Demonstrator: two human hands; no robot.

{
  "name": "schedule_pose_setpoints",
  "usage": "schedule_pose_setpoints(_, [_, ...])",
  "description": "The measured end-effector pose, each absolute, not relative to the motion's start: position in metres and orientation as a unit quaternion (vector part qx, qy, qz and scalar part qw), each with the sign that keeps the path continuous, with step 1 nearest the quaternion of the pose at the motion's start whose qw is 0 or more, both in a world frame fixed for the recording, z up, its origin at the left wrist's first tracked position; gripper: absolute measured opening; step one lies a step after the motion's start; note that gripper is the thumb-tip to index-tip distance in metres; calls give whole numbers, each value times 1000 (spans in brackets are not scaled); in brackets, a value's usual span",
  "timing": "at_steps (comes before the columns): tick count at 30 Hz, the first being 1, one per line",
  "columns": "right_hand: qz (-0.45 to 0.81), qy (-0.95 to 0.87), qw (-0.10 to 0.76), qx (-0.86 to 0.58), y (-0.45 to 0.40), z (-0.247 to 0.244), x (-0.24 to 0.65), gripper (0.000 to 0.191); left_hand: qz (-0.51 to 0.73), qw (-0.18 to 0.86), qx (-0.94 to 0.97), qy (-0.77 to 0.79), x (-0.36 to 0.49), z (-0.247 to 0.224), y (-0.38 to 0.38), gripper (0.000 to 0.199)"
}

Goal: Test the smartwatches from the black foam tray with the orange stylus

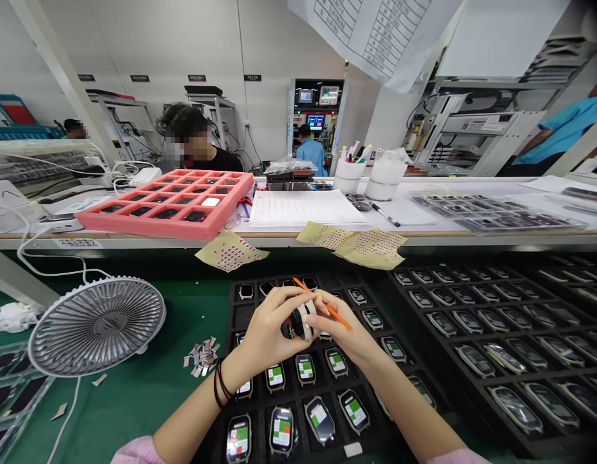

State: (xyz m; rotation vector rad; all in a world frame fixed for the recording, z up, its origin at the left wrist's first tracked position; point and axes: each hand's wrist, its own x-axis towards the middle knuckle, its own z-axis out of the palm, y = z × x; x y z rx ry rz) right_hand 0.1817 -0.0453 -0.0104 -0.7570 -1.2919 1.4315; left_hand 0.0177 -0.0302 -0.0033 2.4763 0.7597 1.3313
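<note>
Above a black foam tray (240, 317), both hands meet around a small smartwatch body (305, 321) with a black side and a pale, light-coloured side. My left hand (272, 325) is closed around it, thumb and fingers curled. My right hand (339, 327) is closed too, its thumb pressing on the watch's pale side. A thin orange stick (341, 318) lies across the right hand's fingers, held there; its tip points up and left. Rows of watches (305, 368) with lit green-and-white screens sit in the tray below. My hands partly hide the watch.
At left, a round fan (98, 325) stands on the green mat beside scattered small stickers or tabs (201, 356). More trays of watches (501, 322) lie to the right. A shelf ahead bears a pink foam tray (214, 222), papers (303, 207) and pen cups (350, 175). People work beyond.
</note>
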Motion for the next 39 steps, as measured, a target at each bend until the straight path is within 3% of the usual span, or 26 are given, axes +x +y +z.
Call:
schedule_pose_setpoints(10, [590,-502,528,-348,-39,-8,189,40,463,124,836,268,17,0,-30,44])
schedule_pose_setpoints(15, [642,-500,466,-346,-29,-6,199,32,464,151,823,292,13,0,-29,41])
schedule_pose_setpoints(18, [636,-502,470,-350,-26,-6,202,32,464,182,812,305,11,0,-29,41])
schedule_pose_setpoints(22, [629,-499,490,-341,-27,-5,200,34,420,294,775,368,10,0,-25,46])
schedule_pose_setpoints(26, [626,-500,487,-347,-28,-6,196,37,313,522,703,368,6,1,-15,50])
schedule_pose_setpoints(29, [614,-501,499,-352,-26,-7,196,37,300,637,616,354,5,2,-10,55])
schedule_pose_setpoints(33, [602,-511,504,-350,-24,-8,198,36,353,688,522,360,7,0,-10,72])
schedule_pose_setpoints(39, [558,-540,524,-350,-24,-9,201,38,401,711,453,358,11,-5,-6,50])
